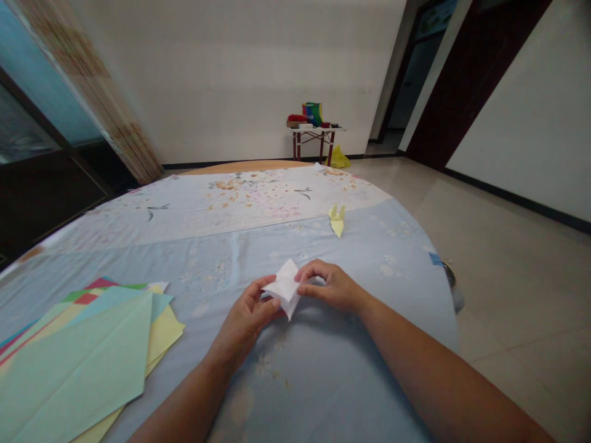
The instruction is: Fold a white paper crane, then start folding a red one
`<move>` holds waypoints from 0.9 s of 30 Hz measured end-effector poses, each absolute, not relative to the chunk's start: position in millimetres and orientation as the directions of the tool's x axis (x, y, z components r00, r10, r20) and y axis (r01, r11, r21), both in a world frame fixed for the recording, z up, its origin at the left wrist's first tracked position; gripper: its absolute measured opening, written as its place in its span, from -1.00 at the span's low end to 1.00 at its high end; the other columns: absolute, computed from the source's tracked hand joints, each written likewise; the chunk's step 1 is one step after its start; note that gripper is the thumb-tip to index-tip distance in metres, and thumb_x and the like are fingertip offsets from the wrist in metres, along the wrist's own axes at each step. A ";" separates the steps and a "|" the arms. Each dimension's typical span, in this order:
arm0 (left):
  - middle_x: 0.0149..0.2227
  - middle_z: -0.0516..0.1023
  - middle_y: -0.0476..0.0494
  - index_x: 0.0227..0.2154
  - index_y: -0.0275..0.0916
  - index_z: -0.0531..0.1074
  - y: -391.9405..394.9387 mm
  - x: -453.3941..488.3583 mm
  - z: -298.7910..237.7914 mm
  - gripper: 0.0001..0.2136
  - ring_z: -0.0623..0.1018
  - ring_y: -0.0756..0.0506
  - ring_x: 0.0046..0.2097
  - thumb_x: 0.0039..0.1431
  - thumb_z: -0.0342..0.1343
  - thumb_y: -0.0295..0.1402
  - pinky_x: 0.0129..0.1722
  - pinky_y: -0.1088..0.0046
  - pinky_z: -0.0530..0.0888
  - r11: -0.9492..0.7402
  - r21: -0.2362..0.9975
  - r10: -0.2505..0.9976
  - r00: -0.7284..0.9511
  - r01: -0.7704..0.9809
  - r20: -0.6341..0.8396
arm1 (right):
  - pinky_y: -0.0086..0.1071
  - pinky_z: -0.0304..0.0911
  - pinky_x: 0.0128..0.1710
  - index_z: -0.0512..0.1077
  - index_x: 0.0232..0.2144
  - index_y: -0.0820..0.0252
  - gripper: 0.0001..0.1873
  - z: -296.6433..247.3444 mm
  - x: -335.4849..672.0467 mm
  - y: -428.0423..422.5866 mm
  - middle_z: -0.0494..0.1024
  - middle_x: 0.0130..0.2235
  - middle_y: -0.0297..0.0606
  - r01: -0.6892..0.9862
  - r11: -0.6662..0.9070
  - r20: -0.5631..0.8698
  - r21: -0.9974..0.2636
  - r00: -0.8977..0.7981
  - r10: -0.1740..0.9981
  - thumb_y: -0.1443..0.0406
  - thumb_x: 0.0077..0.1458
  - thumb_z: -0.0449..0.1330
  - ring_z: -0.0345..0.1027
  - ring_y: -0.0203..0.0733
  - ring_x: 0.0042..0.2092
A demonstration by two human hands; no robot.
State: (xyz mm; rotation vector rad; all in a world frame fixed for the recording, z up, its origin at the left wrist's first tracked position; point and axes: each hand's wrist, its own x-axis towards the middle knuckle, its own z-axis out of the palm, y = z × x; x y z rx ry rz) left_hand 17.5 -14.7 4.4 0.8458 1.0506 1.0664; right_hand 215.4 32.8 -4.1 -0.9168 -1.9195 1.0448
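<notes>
A small folded white paper (286,287) is held just above the light blue flowered tablecloth (323,369). My left hand (244,320) pinches its lower left edge between thumb and fingers. My right hand (330,285) pinches its right corner, fingers curled. A hint of red shows under the paper's lower edge. Farther back, a small folded yellow paper figure (337,219) lies on the cloth, out of reach of both hands.
A fanned stack of coloured paper sheets (87,351) lies at the near left of the round table. The table's edge curves off on the right above a tiled floor (508,289). A small side table (314,138) with coloured items stands by the far wall.
</notes>
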 end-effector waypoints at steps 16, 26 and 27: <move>-0.30 0.56 -0.08 -0.08 -0.25 0.38 -11.1 15.5 -3.0 -0.53 0.50 -0.05 -0.33 -0.17 0.21 -0.39 -0.31 0.51 0.37 0.162 0.985 0.986 0.032 0.057 -0.164 | -0.32 0.20 -0.07 0.34 -0.40 0.18 -0.96 2.7 211.4 25.8 0.50 -0.23 -0.22 0.211 0.718 0.485 -0.663 -0.609 0.628 0.38 0.01 0.16 0.31 -0.26 -0.13; -0.26 0.57 -0.10 -0.15 -0.26 0.46 -13.3 11.6 -11.2 -0.60 0.51 -0.07 -0.32 -0.14 0.05 -0.49 -0.30 0.48 0.39 0.045 0.978 0.999 -0.034 0.206 -0.038 | -0.17 0.08 0.06 0.26 -0.03 0.20 -0.53 -7.3 207.1 29.6 0.41 -0.04 -0.13 0.315 0.837 0.558 -0.448 -0.633 0.537 0.44 -0.06 0.13 0.17 -0.14 0.04; -0.26 0.57 -0.10 -0.15 -0.27 0.46 -13.6 12.0 -10.7 -0.60 0.51 -0.08 -0.33 -0.14 0.04 -0.48 -0.30 0.47 0.39 0.036 0.977 0.999 -0.034 0.211 -0.029 | -0.16 0.08 0.07 0.25 -0.02 0.21 -0.52 -8.8 206.9 30.4 0.41 -0.02 -0.13 0.320 0.846 0.557 -0.427 -0.643 0.525 0.43 -0.06 0.13 0.16 -0.13 0.06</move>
